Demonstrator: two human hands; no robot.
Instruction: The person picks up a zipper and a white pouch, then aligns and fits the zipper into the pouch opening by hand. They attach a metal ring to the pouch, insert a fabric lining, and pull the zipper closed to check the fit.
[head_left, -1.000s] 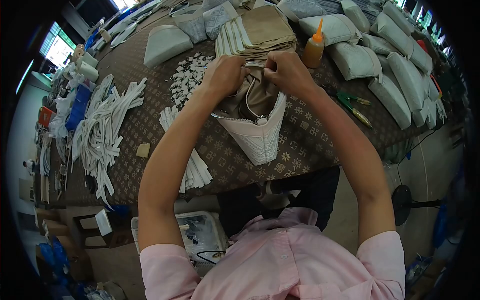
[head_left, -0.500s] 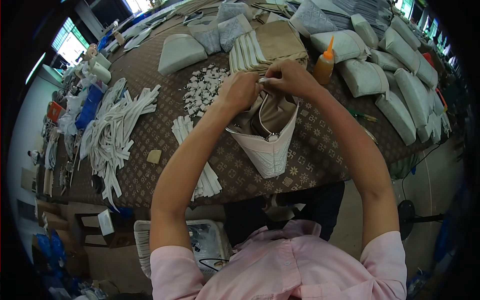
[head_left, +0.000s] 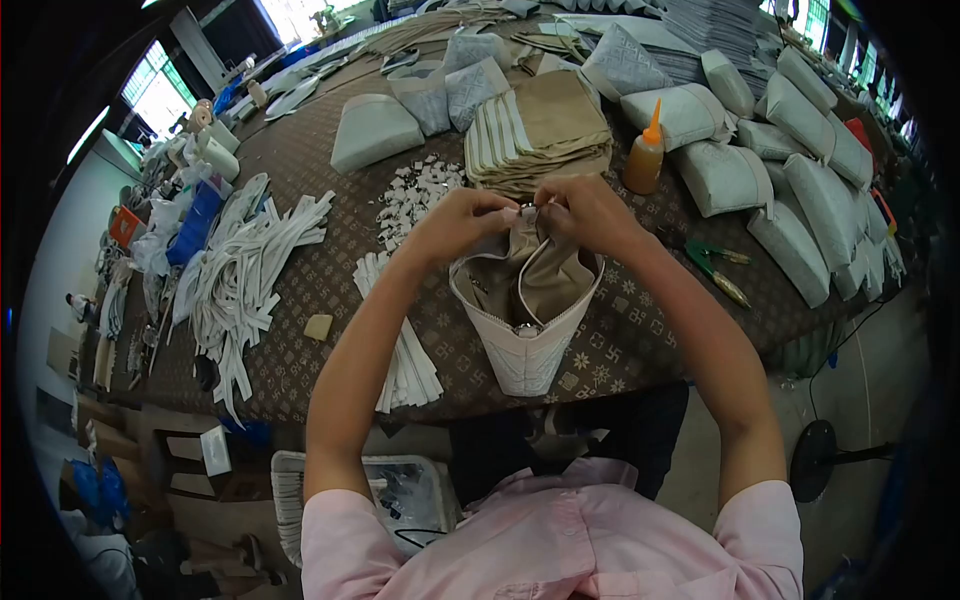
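Note:
A pale quilted zipper pouch [head_left: 528, 365] stands on the table in front of me, its mouth open and its tan lining [head_left: 548, 280] showing. At the pouch's far end, my left hand [head_left: 460, 228] is closed, pinching the rim by the zipper end. Close beside it, my right hand [head_left: 592, 215] grips the same rim, fingers closed. A small metallic bit [head_left: 527, 208] shows between the fingertips; its exact kind is too small to make out. Just beyond my hands lies a stack of tan fabric pieces [head_left: 560, 115].
Small white pieces [head_left: 415, 195] lie heaped left of my hands, with pale strips [head_left: 255, 260] farther left. An orange-tipped glue bottle [head_left: 644, 155] stands at right, near green-handled pliers [head_left: 715, 262]. Finished pale pouches [head_left: 825, 200] pile up on the right. A white basket [head_left: 288, 490] sits below the table edge.
The view has shifted, so the table things sit lower. The pouch's mouth is spread wider and faces me more squarely. Both hands keep their hold at its far end.

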